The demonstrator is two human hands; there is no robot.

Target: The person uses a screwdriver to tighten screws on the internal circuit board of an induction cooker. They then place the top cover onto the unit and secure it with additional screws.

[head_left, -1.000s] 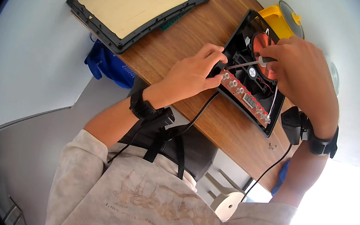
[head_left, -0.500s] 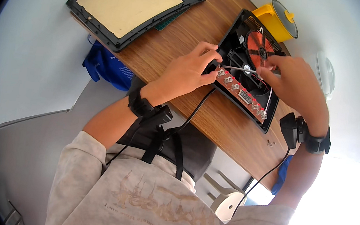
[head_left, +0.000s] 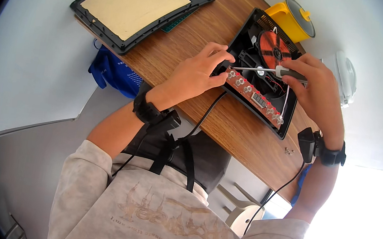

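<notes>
Right hand (head_left: pixel 322 85) is loosening on one screwdriver (head_left: pixel 279 71); left hand (head_left: pixel 194 75) half-open, hold unclear; I'm viewing one wooden table (head_left: pixel 192 33), far wall (head_left: pixel 359 39).

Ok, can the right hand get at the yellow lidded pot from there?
Probably yes: the yellow lidded pot stands close by with nothing visibly blocking, but the right hand holds a screwdriver and would likely need to put it down first.

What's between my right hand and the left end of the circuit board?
The screwdriver: in the head view, its handle is in your right hand, and its shaft extends toward the left end of the circuit board.
</notes>
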